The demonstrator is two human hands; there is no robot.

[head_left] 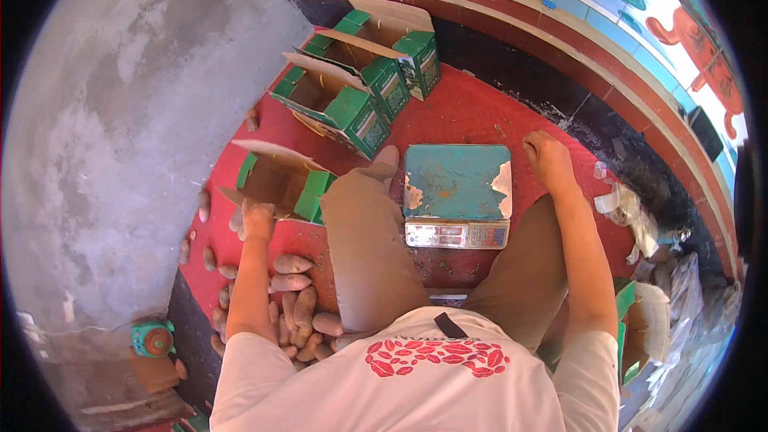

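My left hand [258, 220] is at the near side of an open green and brown cardboard box [276, 182]. Its fingers are closed around a sweet potato [237, 222], whose end sticks out on the left. More sweet potatoes [304, 308] are heaped beside my left thigh, below that hand. Between my legs lies a digital scale [456, 184] with a worn teal platform and nothing on it. To the right of the scale, my right hand [549, 162] hovers with fingers curled in, and I see nothing in it.
Several open green boxes [352, 100] stand in a row at the far left of the red mat [464, 112]. Loose sweet potatoes [205, 206] lie along its left edge. Crumpled plastic [636, 216] and another open box [632, 328] are at the right. A tiled wall runs behind.
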